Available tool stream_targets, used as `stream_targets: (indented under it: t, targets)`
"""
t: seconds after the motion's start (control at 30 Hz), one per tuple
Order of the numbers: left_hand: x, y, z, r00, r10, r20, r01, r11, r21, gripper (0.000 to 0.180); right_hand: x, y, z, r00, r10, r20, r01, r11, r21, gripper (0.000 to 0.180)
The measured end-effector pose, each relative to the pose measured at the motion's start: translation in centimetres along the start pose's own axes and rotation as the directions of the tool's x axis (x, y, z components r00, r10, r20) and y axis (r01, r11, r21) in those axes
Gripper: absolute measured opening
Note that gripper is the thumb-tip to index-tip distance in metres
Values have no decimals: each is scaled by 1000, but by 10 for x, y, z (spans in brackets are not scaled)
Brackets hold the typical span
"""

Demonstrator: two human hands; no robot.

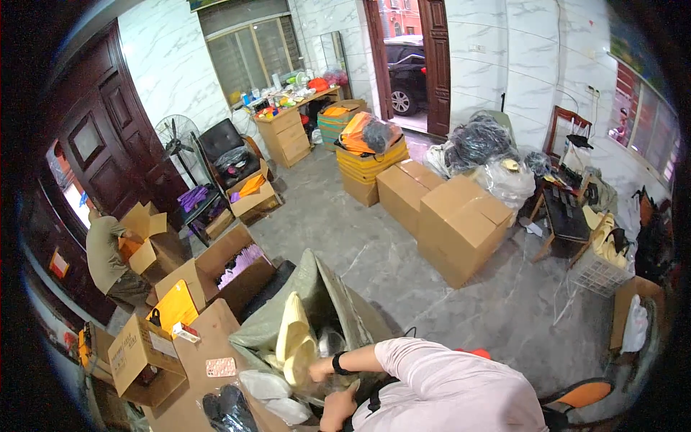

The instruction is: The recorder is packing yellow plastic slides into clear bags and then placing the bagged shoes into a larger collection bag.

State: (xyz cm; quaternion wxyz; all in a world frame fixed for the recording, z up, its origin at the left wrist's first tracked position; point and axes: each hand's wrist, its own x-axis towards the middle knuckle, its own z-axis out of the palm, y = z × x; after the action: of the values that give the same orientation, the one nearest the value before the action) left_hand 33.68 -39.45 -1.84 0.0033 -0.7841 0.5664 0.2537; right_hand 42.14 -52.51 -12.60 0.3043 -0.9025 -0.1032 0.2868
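A large grey-green woven sack (338,288) stands wide-mouthed in front of me. Out of its mouth sticks a pale yellow, slipper-shaped foam piece (294,335), tilted upward. My right hand (321,369), with a black band on its wrist, is closed at the lower edge of this piece; the fingertips are partly hidden. Nearer to me, my left hand (338,409) is curled beside crumpled clear plastic (314,392), its fingers mostly out of sight. White plastic-wrapped bundles (268,389) lie left of the hands, next to a dark plastic-wrapped pair (229,409).
A cardboard-topped surface (209,335) at left holds a patterned phone (221,367) and an opened carton (146,358). Beyond it, a person (108,252) bends over another box (155,241). Closed cartons (461,227) stand ahead, with a plastic crate (601,273) at right.
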Motion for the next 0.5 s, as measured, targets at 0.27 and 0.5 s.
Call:
stream_targets:
  t: [0.27,0.5]
  targets:
    - [6,-10,2,998,17,53,-17,1000,-4,59,-56,-7,-13,948,103,302,-136,987,90,36]
    - [4,-17,6,998,-19,65,23,998,-56,58,-92,-22,-44,816,241,526,-277,961,-10,61]
